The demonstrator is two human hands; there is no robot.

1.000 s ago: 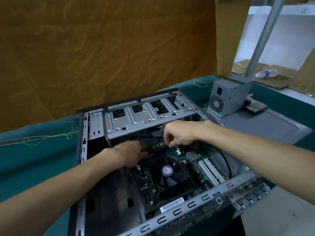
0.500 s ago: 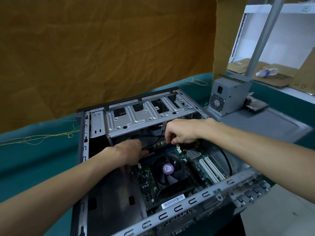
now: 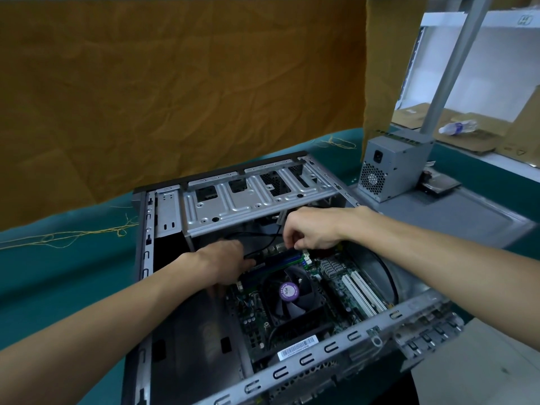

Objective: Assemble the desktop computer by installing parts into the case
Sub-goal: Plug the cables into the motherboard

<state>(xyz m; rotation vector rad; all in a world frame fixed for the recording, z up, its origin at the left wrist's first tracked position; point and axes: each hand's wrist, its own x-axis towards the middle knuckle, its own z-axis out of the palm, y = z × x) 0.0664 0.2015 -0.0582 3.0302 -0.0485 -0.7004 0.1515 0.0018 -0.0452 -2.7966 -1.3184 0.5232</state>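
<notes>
The open computer case (image 3: 163, 287) lies on its side on the green-covered desk (image 3: 58, 273), its near metal rail (image 3: 321, 350) closest to the camera. Behind the rail sits the motherboard (image 3: 336, 290) with its fan (image 3: 289, 290). Above the fan, the left hand (image 3: 222, 263) and right hand (image 3: 314, 228) meet at a memory stick (image 3: 277, 250) over the slots; the fingers of both are curled and pinch its two ends. Farther back, the drive cage (image 3: 248, 200) spans the case. A grey power supply (image 3: 391, 171) stands well apart on the right.

Ochre cloth backdrop (image 3: 181, 92), plastic bottle (image 3: 457, 127), flattened cardboard (image 3: 415, 118), loose yellow threads (image 3: 67, 238)
</notes>
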